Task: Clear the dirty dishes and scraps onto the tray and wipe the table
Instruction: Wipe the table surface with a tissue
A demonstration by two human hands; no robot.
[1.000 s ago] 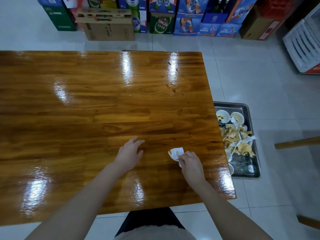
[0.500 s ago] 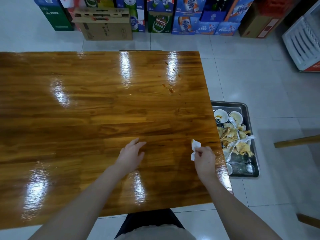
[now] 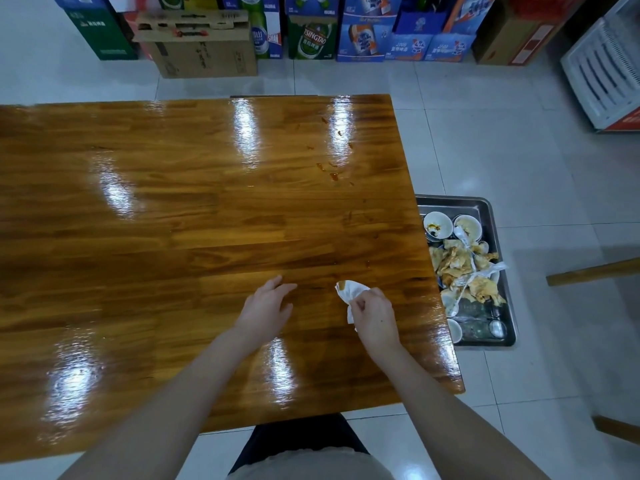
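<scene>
Both my forearms point(image 3: 194, 386) are bare, uncovered from the wrists of my left hand point(image 3: 266, 306) and right hand point(image 3: 374, 315) back to the frame edge. Nearer me than the hands, between the forearms: a pale grey-beige top point(image 3: 311, 466), its hem over a black lower garment point(image 3: 298, 439).

We find a glossy wooden table point(image 3: 173, 220). Reddish sauce spots point(image 3: 334, 174) lie on it towards the table's far right corner, and one small spot point(image 3: 367, 263) near its right edge. Beyond the table's far edge, cartons point(image 3: 204, 53) stand on the tiled floor point(image 3: 485, 150). A tray point(image 3: 491, 209) sits just beside the table's right edge, lower down.
</scene>
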